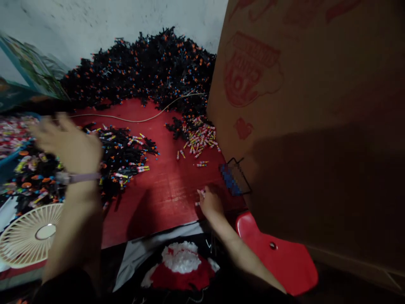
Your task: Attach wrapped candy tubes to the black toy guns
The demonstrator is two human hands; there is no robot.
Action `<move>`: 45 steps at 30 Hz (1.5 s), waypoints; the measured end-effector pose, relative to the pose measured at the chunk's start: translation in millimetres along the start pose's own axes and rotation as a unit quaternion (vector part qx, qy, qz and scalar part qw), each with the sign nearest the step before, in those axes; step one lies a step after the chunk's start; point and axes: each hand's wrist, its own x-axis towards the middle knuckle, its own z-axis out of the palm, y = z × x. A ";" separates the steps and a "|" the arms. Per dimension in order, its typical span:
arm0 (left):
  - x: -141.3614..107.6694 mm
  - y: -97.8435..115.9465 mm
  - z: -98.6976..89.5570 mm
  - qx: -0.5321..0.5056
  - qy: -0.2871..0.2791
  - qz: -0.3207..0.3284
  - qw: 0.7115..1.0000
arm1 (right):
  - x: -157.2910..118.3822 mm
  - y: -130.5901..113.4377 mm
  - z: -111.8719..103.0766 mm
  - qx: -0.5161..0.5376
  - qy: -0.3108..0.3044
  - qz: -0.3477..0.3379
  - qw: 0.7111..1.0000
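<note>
At the left, my left hand, blurred by motion, is raised over black pieces and beside a blue basin of pink and white pieces; its fingers are spread and I see nothing in them. Near the front edge of the red table, my right hand has its fingers pinched on a small pink-and-white tube. Another small tube lies just beside its fingertips. Farther back, a heap of pink, white and yellow tubes rests on the table.
A large heap of black pieces with orange and blue tips lies along the wall. One cord crosses the table. The big cardboard box stands at right, above a red stool. A cream fan-like grille is at lower left.
</note>
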 end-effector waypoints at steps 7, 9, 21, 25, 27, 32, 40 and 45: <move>6.0 58.0 246.3 0.154 -0.235 0.002 0.960 | 5.3 2.6 28.6 -0.037 0.085 -0.060 0.994; 26.7 44.9 288.9 0.154 -0.246 -0.009 0.957 | 5.8 2.9 34.0 -0.035 0.113 -0.069 0.991; 68.1 -44.4 319.6 0.183 -0.291 0.065 0.937 | 14.7 20.1 32.1 0.258 0.122 -0.050 0.957; 32.5 -47.3 301.9 0.183 -0.303 0.076 0.932 | 10.5 22.3 19.3 0.340 0.110 -0.108 0.928; 11.1 -45.4 294.0 0.185 -0.308 0.077 0.930 | 1.2 18.7 12.5 0.329 0.058 -0.114 0.936; -39.7 -33.4 276.8 0.192 -0.308 0.068 0.929 | -32.0 -5.2 10.9 0.100 -0.038 -0.093 0.990; -142.4 -12.2 236.8 0.169 -0.283 0.059 0.942 | -23.5 2.7 21.1 0.099 0.014 -0.184 0.978; -223.3 -6.4 213.6 0.067 -0.199 0.098 0.973 | -0.8 18.0 33.1 0.355 0.100 -0.143 0.918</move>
